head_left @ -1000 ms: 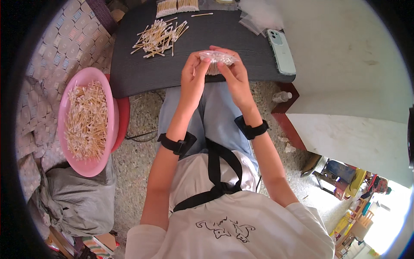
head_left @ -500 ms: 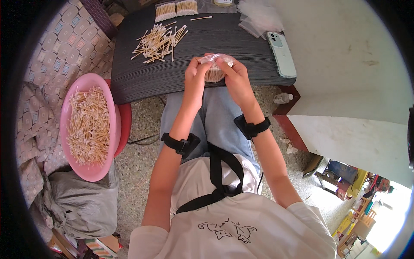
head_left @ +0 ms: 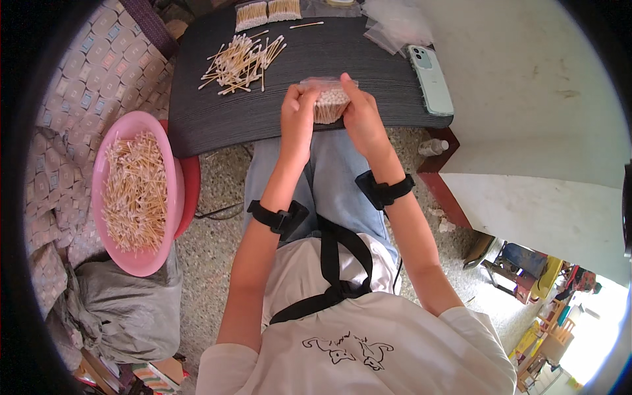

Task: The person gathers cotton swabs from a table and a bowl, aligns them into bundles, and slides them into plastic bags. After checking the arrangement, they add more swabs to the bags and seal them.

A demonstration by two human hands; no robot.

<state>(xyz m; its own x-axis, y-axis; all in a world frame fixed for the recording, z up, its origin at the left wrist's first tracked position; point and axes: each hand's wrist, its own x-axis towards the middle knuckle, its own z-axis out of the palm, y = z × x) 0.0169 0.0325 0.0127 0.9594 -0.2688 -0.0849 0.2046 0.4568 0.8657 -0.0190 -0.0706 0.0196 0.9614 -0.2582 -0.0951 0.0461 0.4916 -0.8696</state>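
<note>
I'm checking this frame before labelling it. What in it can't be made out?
Head view:
- small clear bag of cotton swabs: its sides are covered by the left hand and right hand, so the swab count is hidden.
- two swab bundles: cut off by the top rim.
- stuff behind the grey sack: dark and warped by the rim.

Table [head_left: 263,112] far, across person's knees. Left hand [head_left: 297,118] and right hand [head_left: 359,118] side by side over table's near edge, small bag of swabs [head_left: 327,100] between them. Loose swab pile [head_left: 242,62] on table, far left of hands. Two swab bundles [head_left: 266,12] at far edge. Phone [head_left: 431,79] on table, right. Basin of swabs [head_left: 135,191] on floor, left of table; sack [head_left: 118,309] nearer, beside it.
</note>
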